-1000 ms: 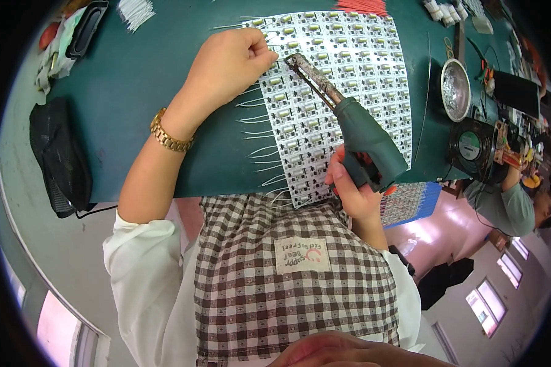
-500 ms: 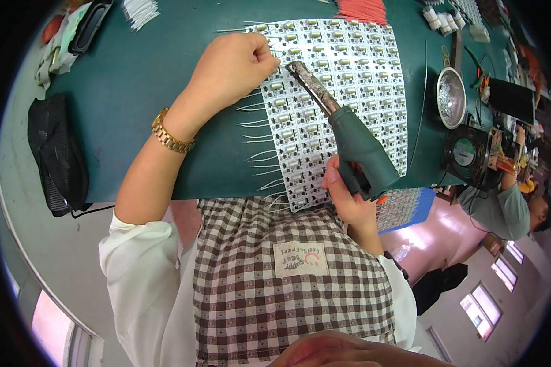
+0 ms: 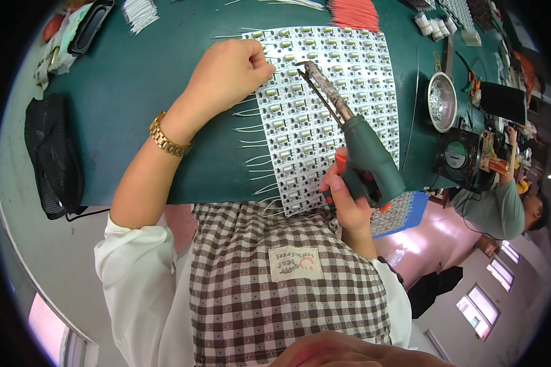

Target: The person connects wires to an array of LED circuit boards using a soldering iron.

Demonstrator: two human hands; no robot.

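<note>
My left hand (image 3: 231, 72) is closed in a pinch at the upper left edge of a white circuit board panel (image 3: 324, 116). Whatever lies between its fingertips is too small to make out. Thin white wires (image 3: 248, 129) stick out from the panel's left side. In my right hand (image 3: 349, 199) is a dark green soldering gun (image 3: 373, 162) with a red trigger. Its crusted metal tip reaches over the panel, a little right of my left fingertips and apart from them.
Red wires (image 3: 354, 13) and white wires (image 3: 139, 14) lie at the far side of the green table (image 3: 134, 67). To the right are a metal bowl (image 3: 442, 102) and a black fan (image 3: 462, 156). A black mesh bag (image 3: 52, 156) sits left. A co-worker (image 3: 493, 211) is at right.
The soldering gun's tip has moved right, away from my left fingertips, and more of its red trigger shows. My left hand stays pinched at the panel's edge. The whole view has shifted slightly.
</note>
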